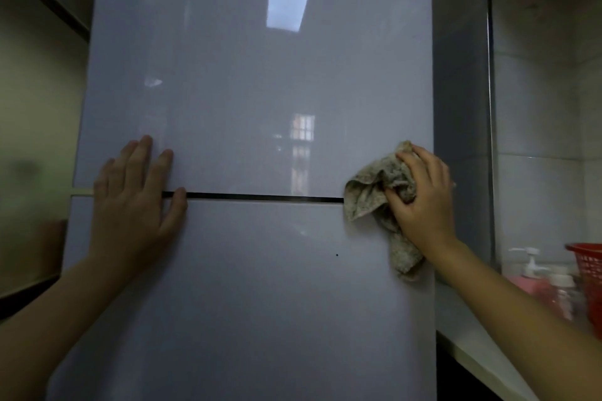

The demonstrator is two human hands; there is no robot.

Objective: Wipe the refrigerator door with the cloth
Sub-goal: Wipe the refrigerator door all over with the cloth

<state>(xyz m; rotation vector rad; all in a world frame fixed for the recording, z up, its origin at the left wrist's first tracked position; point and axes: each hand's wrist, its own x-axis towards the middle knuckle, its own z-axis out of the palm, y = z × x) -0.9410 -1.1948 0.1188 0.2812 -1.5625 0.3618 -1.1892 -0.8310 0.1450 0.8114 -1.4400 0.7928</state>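
Observation:
The glossy pale grey refrigerator door point(254, 91) fills the middle of the view, with a dark horizontal seam point(260, 197) between the upper and lower doors. My right hand point(423, 198) presses a crumpled beige cloth point(365, 192) against the door's right edge, right at the seam; a tail of the cloth hangs down below the hand. My left hand point(133, 202) lies flat with fingers spread on the door's left side, across the seam, holding nothing.
A white counter point(472, 345) runs along the right of the refrigerator, with a pump bottle point(531, 265), a pink bottle point(534, 286) and a red basket point(589, 273). Tiled wall point(537, 107) behind them. A frosted panel point(35, 140) stands at the left.

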